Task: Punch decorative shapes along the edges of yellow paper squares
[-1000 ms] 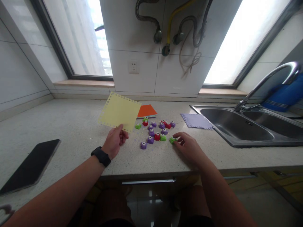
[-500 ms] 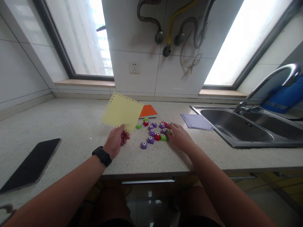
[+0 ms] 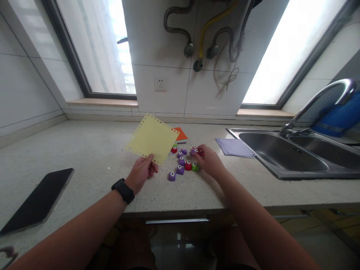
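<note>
My left hand [image 3: 143, 171] pinches a yellow paper sheet [image 3: 153, 138] by its near edge, thumb on top. The sheet is tilted above the counter, with small holes punched along its edges. My right hand [image 3: 209, 161] closes thumb and fingers round a purple craft punch [image 3: 193, 152] at the right of the cluster; its fingers hide part of it. Near them stand a red punch [image 3: 188, 165], a green punch [image 3: 194, 167] and several purple punches [image 3: 180, 170], one [image 3: 171, 176] closest to the front edge. An orange paper stack [image 3: 181, 134] lies partly behind the yellow sheet.
Purple punched sheets [image 3: 234, 147] lie beside the steel sink [image 3: 277, 176] on the right. A dark tablet-like slab [image 3: 38, 200] rests on the left of the counter. Tiny paper bits are scattered around the punches. Pipes and a socket [image 3: 160, 84] are on the wall.
My left hand has moved slightly right with the yellow sheet, which now covers more of the orange stack. My right hand has shifted among the punches and now grips a purple one.
</note>
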Demonstrator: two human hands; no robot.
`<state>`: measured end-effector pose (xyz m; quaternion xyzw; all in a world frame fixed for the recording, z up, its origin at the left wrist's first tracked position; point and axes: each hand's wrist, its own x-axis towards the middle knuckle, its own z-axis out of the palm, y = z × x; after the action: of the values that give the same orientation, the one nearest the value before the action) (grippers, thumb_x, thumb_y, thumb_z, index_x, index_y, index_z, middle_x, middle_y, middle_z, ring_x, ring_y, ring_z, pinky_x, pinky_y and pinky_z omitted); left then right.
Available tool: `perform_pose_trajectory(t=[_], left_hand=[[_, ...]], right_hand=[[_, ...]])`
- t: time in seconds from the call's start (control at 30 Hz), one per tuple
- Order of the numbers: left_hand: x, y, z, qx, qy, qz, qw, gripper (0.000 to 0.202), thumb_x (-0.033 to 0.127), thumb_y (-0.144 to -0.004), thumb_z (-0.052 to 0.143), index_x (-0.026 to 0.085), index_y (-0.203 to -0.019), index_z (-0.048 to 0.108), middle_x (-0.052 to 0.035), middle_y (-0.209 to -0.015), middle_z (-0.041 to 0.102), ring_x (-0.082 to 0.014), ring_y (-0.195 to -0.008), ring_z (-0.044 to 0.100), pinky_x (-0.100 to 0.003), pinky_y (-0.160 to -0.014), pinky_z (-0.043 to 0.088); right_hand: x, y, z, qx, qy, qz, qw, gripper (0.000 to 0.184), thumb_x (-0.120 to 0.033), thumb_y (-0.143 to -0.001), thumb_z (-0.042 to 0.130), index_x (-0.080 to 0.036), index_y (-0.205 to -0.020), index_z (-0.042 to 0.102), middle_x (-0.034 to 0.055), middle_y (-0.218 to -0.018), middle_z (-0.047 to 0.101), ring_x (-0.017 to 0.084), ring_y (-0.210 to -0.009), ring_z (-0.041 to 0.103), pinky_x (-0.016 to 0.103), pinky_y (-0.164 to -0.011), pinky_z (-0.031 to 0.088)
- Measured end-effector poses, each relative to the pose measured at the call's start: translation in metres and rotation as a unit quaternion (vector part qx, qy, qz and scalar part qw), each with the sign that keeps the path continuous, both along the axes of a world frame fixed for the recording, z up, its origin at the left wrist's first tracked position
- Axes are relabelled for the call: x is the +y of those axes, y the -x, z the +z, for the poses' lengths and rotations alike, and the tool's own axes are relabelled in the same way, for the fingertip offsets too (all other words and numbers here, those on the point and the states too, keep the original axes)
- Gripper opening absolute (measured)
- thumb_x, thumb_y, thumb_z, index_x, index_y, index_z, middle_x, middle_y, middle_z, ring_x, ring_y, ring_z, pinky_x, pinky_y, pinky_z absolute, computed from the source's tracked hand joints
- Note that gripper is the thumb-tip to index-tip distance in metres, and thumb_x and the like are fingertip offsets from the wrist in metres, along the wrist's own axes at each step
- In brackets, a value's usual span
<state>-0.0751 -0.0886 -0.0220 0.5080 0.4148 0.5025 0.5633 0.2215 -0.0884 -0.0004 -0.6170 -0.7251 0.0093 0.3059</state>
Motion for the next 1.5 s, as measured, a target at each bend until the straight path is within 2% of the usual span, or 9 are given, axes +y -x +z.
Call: perform_pose_trajectory(t=[0.1,0.3,0.43,0.6,0.83,1.0,1.13,1.23,1.5], left_hand=[[-0.003,0.000,0.000,0.068,-0.024,-0.024,0.997,0.061,0.058,-0.094,0.054,0.014,-0.053,0.066,-0.0035,-0.046,0.056,-0.0086,-0.041,0.044,-0.022,-0.043,0.030],[-0.010,-0.005,0.002,0.113,-0.028,-0.048,0.992,0.066,0.064,-0.093,0.052,0.015,-0.052,0.066,-0.0034,-0.044,0.054,-0.0104,-0.042,0.046,-0.023,-0.046,0.034],[-0.019,-0.011,0.003,0.096,-0.011,-0.055,0.994,0.063,0.064,-0.092,0.056,0.015,-0.053,0.065,-0.0023,-0.045,0.053,-0.0093,-0.042,0.044,-0.023,-0.045,0.031],[-0.028,-0.017,0.001,0.074,0.020,-0.074,0.994,0.059,0.063,-0.089,0.062,0.015,-0.055,0.065,-0.0009,-0.046,0.052,-0.0077,-0.042,0.040,-0.022,-0.043,0.026],[-0.038,-0.024,0.006,0.013,0.050,-0.077,0.996,0.055,0.060,-0.087,0.068,0.015,-0.054,0.064,0.0006,-0.046,0.051,-0.0069,-0.041,0.039,-0.023,-0.045,0.023],[-0.040,-0.026,0.011,0.002,0.058,-0.074,0.996,0.056,0.061,-0.085,0.069,0.016,-0.052,0.062,0.0014,-0.044,0.048,-0.0077,-0.042,0.038,-0.025,-0.046,0.024],[-0.041,-0.027,0.013,0.012,0.048,-0.070,0.996,0.057,0.061,-0.085,0.068,0.017,-0.049,0.060,0.0012,-0.044,0.046,-0.0091,-0.043,0.038,-0.026,-0.047,0.025],[-0.041,-0.027,0.014,0.017,0.040,-0.068,0.997,0.057,0.059,-0.086,0.067,0.018,-0.048,0.059,0.0010,-0.043,0.045,-0.0099,-0.044,0.039,-0.027,-0.047,0.027],[-0.042,-0.027,0.011,0.029,0.024,-0.082,0.996,0.055,0.055,-0.090,0.063,0.019,-0.048,0.059,-0.0002,-0.046,0.048,-0.0107,-0.045,0.040,-0.028,-0.049,0.032]], right_hand=[[-0.002,0.003,0.004,0.231,-0.025,-0.026,0.972,0.030,-0.051,-0.092,0.064,-0.022,-0.097,0.060,0.0038,-0.081,0.070,0.021,-0.071,0.066,0.034,-0.066,0.051],[-0.011,0.021,0.018,0.571,-0.080,0.023,0.817,0.041,-0.049,-0.076,0.080,-0.023,-0.091,0.053,-0.0032,-0.070,0.066,0.014,-0.055,0.061,0.028,-0.053,0.047],[-0.026,0.037,0.026,0.690,-0.080,0.083,0.715,0.043,-0.040,-0.076,0.082,-0.025,-0.094,0.046,0.0016,-0.094,0.075,0.012,-0.061,0.066,0.027,-0.058,0.052],[-0.046,0.058,0.015,0.737,-0.052,0.126,0.663,0.042,-0.035,-0.078,0.082,-0.028,-0.098,0.045,0.0003,-0.100,0.074,0.014,-0.076,0.071,0.030,-0.071,0.059],[-0.069,0.083,-0.013,0.701,-0.024,0.208,0.681,0.034,-0.033,-0.083,0.080,-0.030,-0.100,0.051,-0.0031,-0.096,0.067,0.017,-0.086,0.074,0.035,-0.084,0.061],[-0.078,0.092,-0.021,0.627,-0.046,0.226,0.744,0.043,-0.023,-0.080,0.082,-0.032,-0.110,0.054,0.0012,-0.110,0.063,0.018,-0.100,0.070,0.034,-0.087,0.060],[-0.078,0.092,-0.024,0.546,-0.068,0.206,0.809,0.042,-0.023,-0.081,0.082,-0.030,-0.115,0.058,0.0036,-0.106,0.061,0.019,-0.096,0.067,0.037,-0.088,0.059],[-0.078,0.091,-0.025,0.500,-0.081,0.204,0.838,0.041,-0.022,-0.081,0.081,-0.030,-0.115,0.059,0.0036,-0.106,0.060,0.020,-0.095,0.065,0.038,-0.088,0.058],[-0.080,0.091,-0.021,0.468,-0.088,0.207,0.855,0.038,-0.022,-0.081,0.081,-0.029,-0.111,0.058,0.0030,-0.102,0.060,0.019,-0.090,0.064,0.037,-0.084,0.058]])
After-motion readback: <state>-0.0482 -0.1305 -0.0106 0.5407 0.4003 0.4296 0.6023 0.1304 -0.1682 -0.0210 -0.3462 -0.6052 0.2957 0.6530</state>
